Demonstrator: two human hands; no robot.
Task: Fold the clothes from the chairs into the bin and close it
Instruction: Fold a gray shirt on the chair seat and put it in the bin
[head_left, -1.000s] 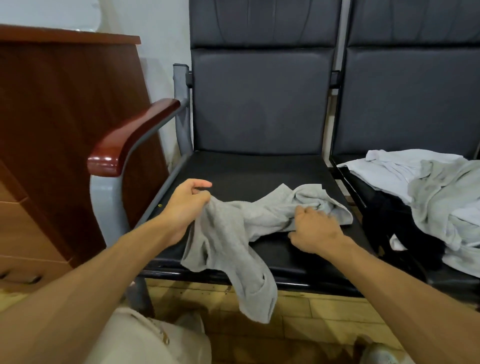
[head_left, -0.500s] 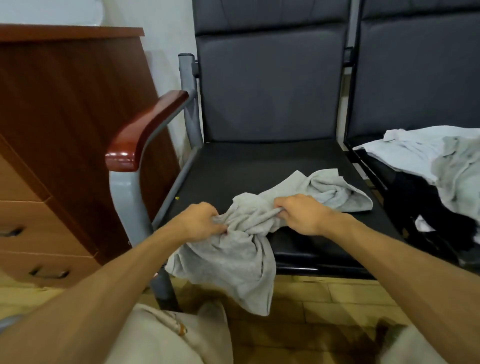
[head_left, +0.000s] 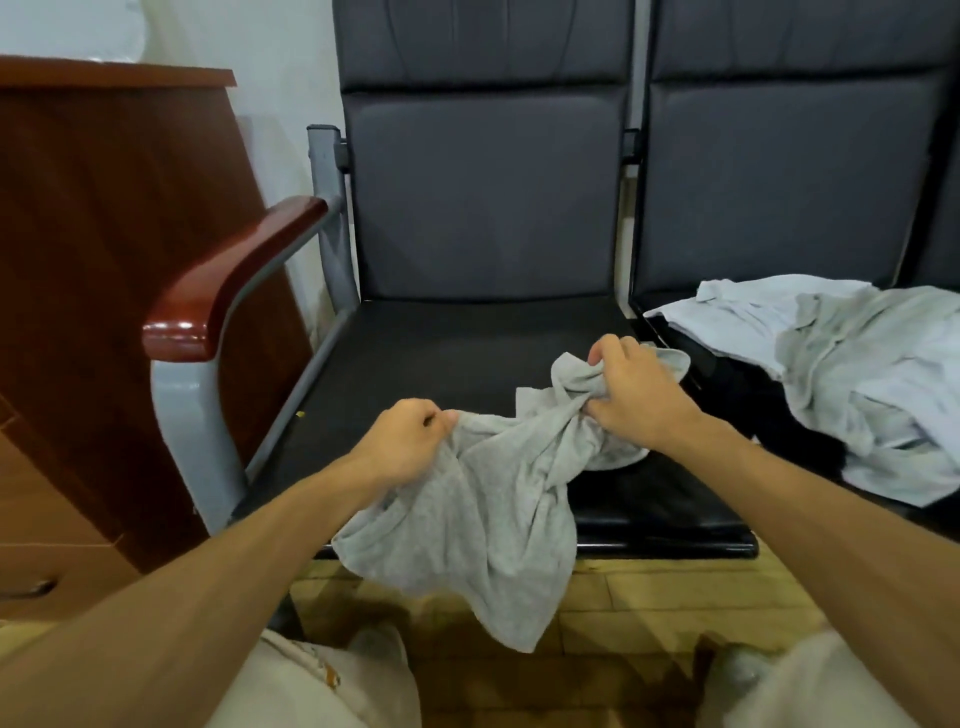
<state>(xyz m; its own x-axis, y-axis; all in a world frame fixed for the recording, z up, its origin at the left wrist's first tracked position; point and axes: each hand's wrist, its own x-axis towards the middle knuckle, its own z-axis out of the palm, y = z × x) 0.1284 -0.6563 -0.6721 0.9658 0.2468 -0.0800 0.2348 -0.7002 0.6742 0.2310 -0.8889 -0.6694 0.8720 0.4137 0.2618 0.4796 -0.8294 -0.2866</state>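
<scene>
A crumpled grey garment (head_left: 483, 514) lies across the front of the left black chair seat (head_left: 431, 353), with its lower part hanging over the seat's front edge. My left hand (head_left: 402, 441) grips its left end in a fist. My right hand (head_left: 634, 389) grips a bunched fold at its right end, near the seat's right side. A pile of white, grey and black clothes (head_left: 852, 374) rests on the right chair. No bin is in view.
A wooden armrest (head_left: 234, 280) on a grey metal frame stands left of the seat. A brown wooden cabinet (head_left: 104, 260) with drawers fills the left side. Wooden floor (head_left: 675, 597) shows below the seat, and my knees are at the bottom edge.
My hands came together on the garment, then my right hand moved right and farther back with its fold. The cloth now stretches between both hands.
</scene>
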